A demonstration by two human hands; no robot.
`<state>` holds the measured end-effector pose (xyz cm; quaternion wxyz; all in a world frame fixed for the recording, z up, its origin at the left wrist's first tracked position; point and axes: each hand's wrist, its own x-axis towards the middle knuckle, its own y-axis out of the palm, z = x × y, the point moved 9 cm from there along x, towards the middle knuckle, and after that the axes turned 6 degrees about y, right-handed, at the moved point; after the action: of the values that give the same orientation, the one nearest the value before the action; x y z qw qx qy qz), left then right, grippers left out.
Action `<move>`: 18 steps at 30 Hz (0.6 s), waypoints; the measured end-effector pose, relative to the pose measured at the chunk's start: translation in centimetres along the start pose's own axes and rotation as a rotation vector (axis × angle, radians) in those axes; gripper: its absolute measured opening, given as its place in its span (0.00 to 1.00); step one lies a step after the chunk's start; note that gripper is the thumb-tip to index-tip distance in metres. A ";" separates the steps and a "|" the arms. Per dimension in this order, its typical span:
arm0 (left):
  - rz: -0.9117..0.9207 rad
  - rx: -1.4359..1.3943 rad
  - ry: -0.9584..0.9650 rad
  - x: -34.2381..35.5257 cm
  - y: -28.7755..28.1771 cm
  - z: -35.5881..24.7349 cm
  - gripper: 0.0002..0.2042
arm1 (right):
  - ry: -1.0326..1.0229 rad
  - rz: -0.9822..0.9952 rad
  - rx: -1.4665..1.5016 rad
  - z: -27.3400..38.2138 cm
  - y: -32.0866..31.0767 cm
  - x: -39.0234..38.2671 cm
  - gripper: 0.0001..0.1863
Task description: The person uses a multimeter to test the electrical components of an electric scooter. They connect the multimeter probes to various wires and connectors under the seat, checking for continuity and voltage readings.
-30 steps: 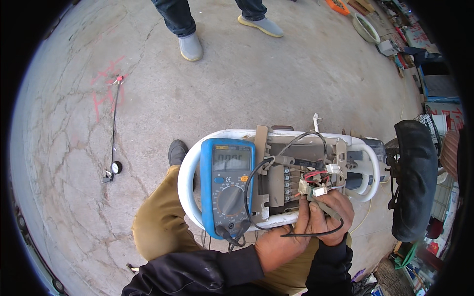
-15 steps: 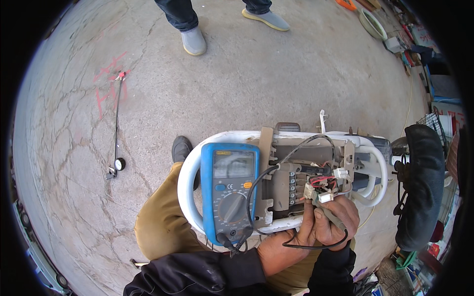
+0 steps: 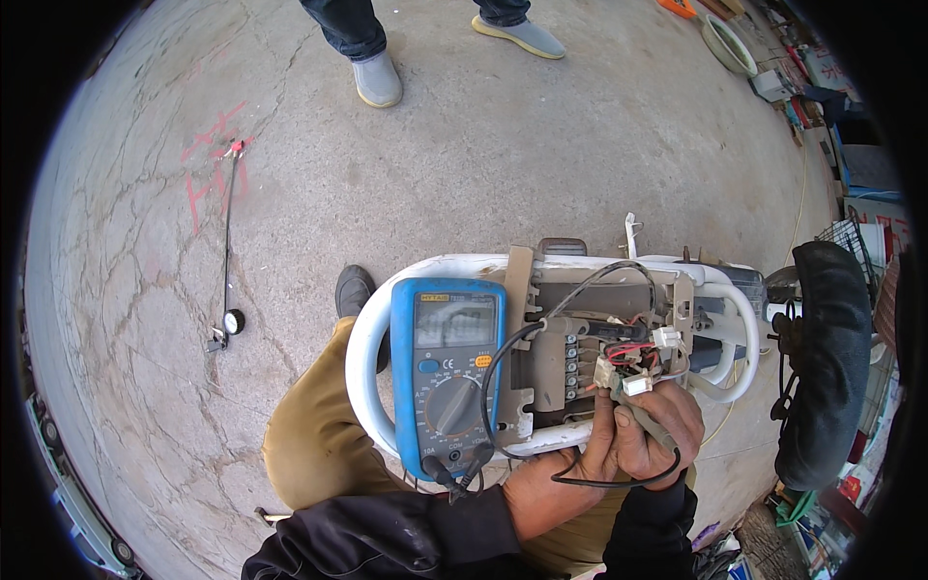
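A blue-cased multimeter [image 3: 449, 372] lies on the left end of a white tubular frame [image 3: 365, 367], its dial and screen facing up. Black test leads run from its lower sockets across an open compartment in the frame. My left hand [image 3: 570, 474] is closed, fingertips pinching a white wire connector [image 3: 605, 373] at the near side of a bundle of red and black wires [image 3: 633, 356]. Beside it, my right hand [image 3: 677, 416] grips a test probe [image 3: 650, 425] that points toward the connectors. The probe's tip is hidden among fingers and plugs. A second probe [image 3: 604, 330] lies across the compartment.
A black padded seat [image 3: 822, 367] stands at the right. Another person's shoes [image 3: 377, 79] are on the concrete floor ahead. A hose with a round gauge [image 3: 233, 321] lies at the left. Boxes and a white basin [image 3: 729, 46] line the far right.
Hardly anything differs. The whole view has shifted very slightly, while both hands keep their grip on the connector and the probe.
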<state>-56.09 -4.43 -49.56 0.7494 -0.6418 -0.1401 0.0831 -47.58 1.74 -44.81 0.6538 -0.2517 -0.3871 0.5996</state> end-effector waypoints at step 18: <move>0.035 0.008 0.046 0.1 0.4 -0.6 0.22 | 0.004 -0.015 -0.008 0.1 0.0 0.2 0.13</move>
<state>-55.79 -4.94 -50.02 0.7533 -0.6430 -0.1113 0.0819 -47.64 1.95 -44.68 0.6580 -0.2527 -0.3899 0.5927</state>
